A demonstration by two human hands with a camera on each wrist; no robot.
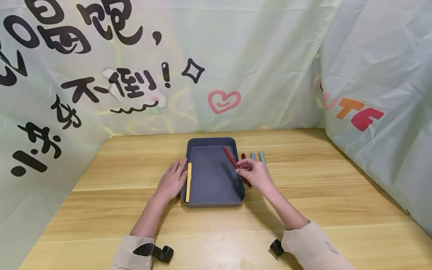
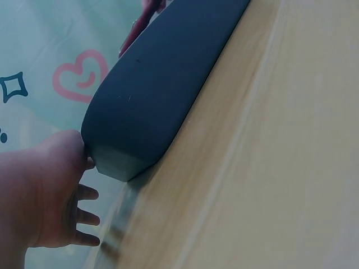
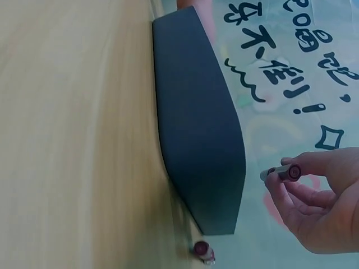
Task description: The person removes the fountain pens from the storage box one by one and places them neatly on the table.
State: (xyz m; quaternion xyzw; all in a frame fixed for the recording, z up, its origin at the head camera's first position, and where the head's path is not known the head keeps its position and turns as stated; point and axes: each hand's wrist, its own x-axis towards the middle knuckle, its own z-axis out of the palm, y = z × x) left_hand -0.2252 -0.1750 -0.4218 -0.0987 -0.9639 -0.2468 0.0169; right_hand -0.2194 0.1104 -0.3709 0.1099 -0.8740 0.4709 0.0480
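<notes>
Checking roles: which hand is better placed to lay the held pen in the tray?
Likely the right hand: it pinches the red pen over the right side of the tray; the left hand is opposite.

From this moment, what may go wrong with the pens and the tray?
The right hand pinches a slanted red pen over the right side of the dark gray tray; it might slip and fall outside.
The blue pen and pale teal pen lie close to that hand, which could brush and roll them.
The left hand is at the tray's left wall, beside the yellow pen; a push may shift either.
</notes>
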